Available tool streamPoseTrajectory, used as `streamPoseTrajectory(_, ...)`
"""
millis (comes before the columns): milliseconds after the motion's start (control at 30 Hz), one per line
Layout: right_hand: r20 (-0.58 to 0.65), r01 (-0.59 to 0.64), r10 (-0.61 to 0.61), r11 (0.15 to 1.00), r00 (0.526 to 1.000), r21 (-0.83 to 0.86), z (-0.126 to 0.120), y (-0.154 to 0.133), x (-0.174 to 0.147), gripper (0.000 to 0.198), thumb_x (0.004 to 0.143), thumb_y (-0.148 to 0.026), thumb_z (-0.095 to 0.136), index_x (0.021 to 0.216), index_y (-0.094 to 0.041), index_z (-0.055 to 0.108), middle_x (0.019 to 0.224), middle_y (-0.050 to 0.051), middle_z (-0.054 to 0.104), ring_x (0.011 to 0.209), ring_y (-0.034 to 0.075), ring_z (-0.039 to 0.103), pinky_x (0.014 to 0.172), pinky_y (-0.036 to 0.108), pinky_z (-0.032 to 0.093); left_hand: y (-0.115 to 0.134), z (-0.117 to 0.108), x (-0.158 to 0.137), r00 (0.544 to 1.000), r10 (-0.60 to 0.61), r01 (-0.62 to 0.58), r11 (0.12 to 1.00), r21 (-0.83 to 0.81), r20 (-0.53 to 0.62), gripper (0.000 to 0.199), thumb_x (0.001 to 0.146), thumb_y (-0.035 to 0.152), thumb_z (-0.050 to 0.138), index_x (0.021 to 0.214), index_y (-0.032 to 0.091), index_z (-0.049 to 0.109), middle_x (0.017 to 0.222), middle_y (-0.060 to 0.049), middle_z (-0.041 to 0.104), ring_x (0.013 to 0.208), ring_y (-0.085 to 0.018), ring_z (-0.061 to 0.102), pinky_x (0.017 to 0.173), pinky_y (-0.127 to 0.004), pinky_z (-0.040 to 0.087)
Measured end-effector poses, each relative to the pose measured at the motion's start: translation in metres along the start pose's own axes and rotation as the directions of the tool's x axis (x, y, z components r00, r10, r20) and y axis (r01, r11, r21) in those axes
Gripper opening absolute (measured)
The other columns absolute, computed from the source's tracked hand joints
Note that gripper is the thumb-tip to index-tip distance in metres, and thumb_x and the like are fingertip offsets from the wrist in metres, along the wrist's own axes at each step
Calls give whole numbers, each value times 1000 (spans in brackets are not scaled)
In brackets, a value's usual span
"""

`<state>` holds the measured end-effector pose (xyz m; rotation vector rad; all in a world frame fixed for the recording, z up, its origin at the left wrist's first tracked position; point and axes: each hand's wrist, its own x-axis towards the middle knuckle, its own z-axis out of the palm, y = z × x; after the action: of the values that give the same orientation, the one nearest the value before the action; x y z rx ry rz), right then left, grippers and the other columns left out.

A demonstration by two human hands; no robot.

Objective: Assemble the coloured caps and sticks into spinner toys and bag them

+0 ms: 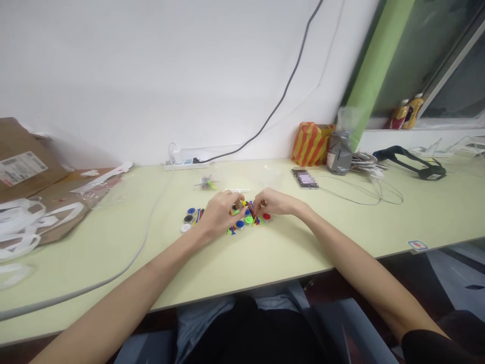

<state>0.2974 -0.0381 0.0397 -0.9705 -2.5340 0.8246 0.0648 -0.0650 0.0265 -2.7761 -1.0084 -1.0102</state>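
Note:
My left hand (pixel 220 213) is bent over a cluster of small coloured plastic pieces, fingertips and thumb drawn together close to a small yellow piece (pixel 243 203). From the other side, my right hand (pixel 273 202) pinches among thin red, blue and yellow sticks; what lies in its fingers is too small to make out. Below the fingers are a blue disc (pixel 240 224), a green disc (pixel 249 220) and a red disc (pixel 267 217). Left of my left hand lie another blue disc (pixel 191 211), a black disc (pixel 188 219) and a white disc (pixel 185 228), partly beside more coloured sticks.
Behind the pieces lies a small clear bag (pixel 207 182). A phone (pixel 305 179), a striped bag (pixel 311 144) and a grey bag (pixel 339 152) are at the back right. A cable (pixel 132 260) crosses the left side, near a cardboard box (pixel 26 159) and white strips (pixel 22 222).

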Motion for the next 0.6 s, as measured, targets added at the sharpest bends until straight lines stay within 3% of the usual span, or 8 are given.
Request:
streamPoseTrajectory(333, -37, 76, -76, 997, 996, 0, 2, 8, 3, 18, 73, -4, 62, 76, -16, 76, 80, 3, 72, 70, 14, 61, 68, 24, 45, -1, 0, -1, 1000, 5, -5, 1000, 11, -13, 15, 93, 30, 61, 104, 20, 59, 83, -2, 67, 84, -21, 62, 79, -34, 45)
streamPoseTrajectory(500, -206, 117, -110, 993, 972, 21, -6, 6, 2, 11, 81, -11, 62, 77, -17, 72, 86, 4, 65, 78, 15, 59, 74, 27, 46, -4, 1, 0, 1000, -10, 12, 999, 41, -27, 18, 96, 37, 60, 103, 21, 61, 84, -2, 68, 82, -20, 63, 78, -34, 45)
streamPoseTrajectory(600, -352, 148, -163, 987, 922, -69, -10, 6, 1, 9, 82, -13, 63, 77, -18, 68, 96, 6, 63, 92, 19, 58, 85, 31, 45, -3, 2, 0, 999, -22, 23, 999, 26, -26, 20, 97, 40, 58, 104, 21, 62, 88, -3, 71, 84, -21, 65, 81, -36, 45)
